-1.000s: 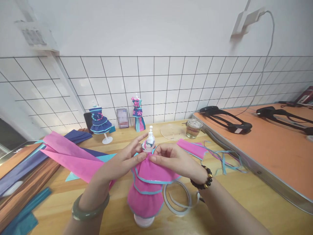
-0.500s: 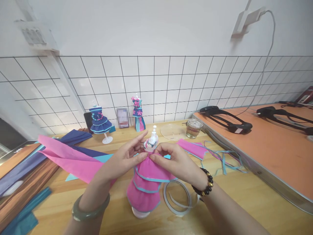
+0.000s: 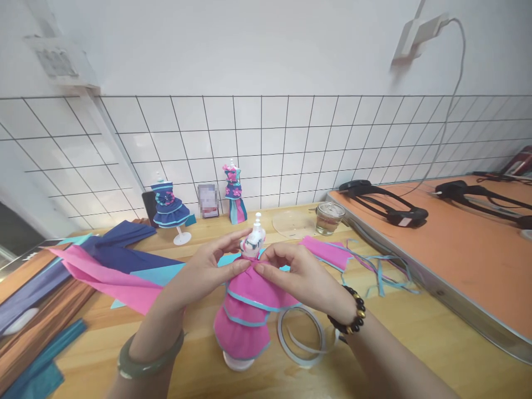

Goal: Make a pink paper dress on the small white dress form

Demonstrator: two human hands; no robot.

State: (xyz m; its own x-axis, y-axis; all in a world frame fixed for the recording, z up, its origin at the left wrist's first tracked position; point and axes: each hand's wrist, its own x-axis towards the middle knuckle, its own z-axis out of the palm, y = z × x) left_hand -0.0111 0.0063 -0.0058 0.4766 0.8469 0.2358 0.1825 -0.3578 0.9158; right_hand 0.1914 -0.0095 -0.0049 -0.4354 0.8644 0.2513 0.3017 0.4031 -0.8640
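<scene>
A small white mannequin [image 3: 251,244] stands upright before me, tilted slightly, its round white base on the table. Around it hangs a tiered pink skirt [image 3: 243,338] with light blue edging. My left hand [image 3: 222,260] pinches the gathered top of the skirt at the waist from the left, its upper fingers reaching behind the mannequin. From the right, my right hand [image 3: 291,269] pinches the upper pink tier, thumb in front and fingers curled. The two thumbs nearly meet at the waist. Beside the skirt, a roll of white tape [image 3: 301,361] lies flat.
Pink fabric [image 3: 108,280], navy fabric [image 3: 128,244] and brown fabric [image 3: 54,321] spread over the left side. Two dressed mannequins, one in a blue dress [image 3: 170,213], one in a striped skirt [image 3: 236,208], stand behind. A glass cup [image 3: 330,218] and pink-blue scraps [image 3: 328,252] lie right.
The mannequin's top has tipped slightly left, and my left hand has shifted a little with it. The loose pink fabric at left has sunk lower. Both hands keep their pinch.
</scene>
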